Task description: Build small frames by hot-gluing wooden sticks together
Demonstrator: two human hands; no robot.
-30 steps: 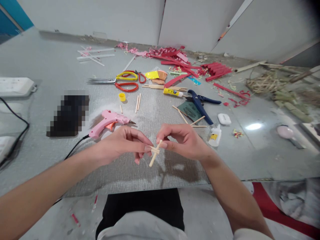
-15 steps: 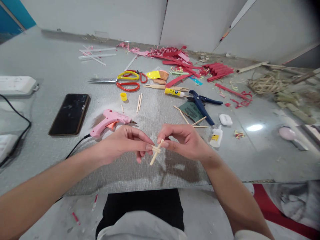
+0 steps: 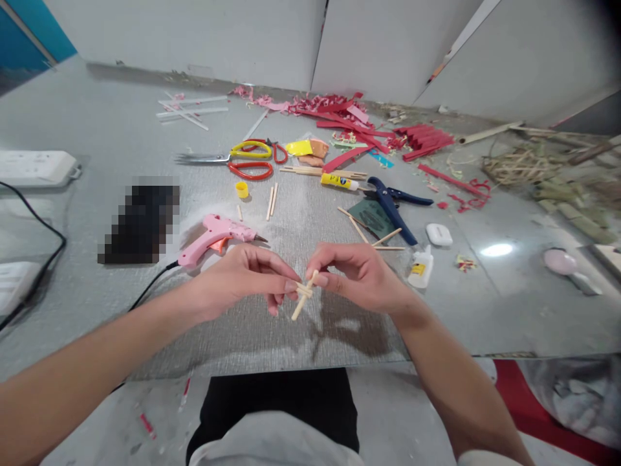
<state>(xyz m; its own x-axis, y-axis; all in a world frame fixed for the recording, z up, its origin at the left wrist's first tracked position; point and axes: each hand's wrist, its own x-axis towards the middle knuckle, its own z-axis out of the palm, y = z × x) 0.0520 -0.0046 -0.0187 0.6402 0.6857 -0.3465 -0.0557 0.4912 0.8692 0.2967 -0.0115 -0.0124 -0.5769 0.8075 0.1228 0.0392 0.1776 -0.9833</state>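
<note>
Above the table's front part, my left hand (image 3: 252, 279) pinches the ends of short pale wooden sticks (image 3: 305, 291) between thumb and fingers. My right hand (image 3: 358, 277) grips the upper end of another wooden stick (image 3: 298, 309), which crosses them at a slant. Where they cross, the sticks touch; whether they are glued cannot be made out. Just behind my left hand lies a pink glue gun (image 3: 218, 234), its nozzle pointing right. A small white glue bottle (image 3: 420, 267) stands to the right of my right hand.
Scissors (image 3: 233, 158), a yellow glue stick (image 3: 338, 182), blue-handled cutters (image 3: 394, 207) and loose sticks (image 3: 272, 201) lie beyond my hands. Red paper strips (image 3: 354, 123) are heaped at the back. A blurred-out dark object (image 3: 140, 223) lies left; the glue gun's cord (image 3: 152, 285) passes under my left arm.
Both hands keep the same hold on the crossed sticks, with barely any movement. The whole view has shifted slightly.
</note>
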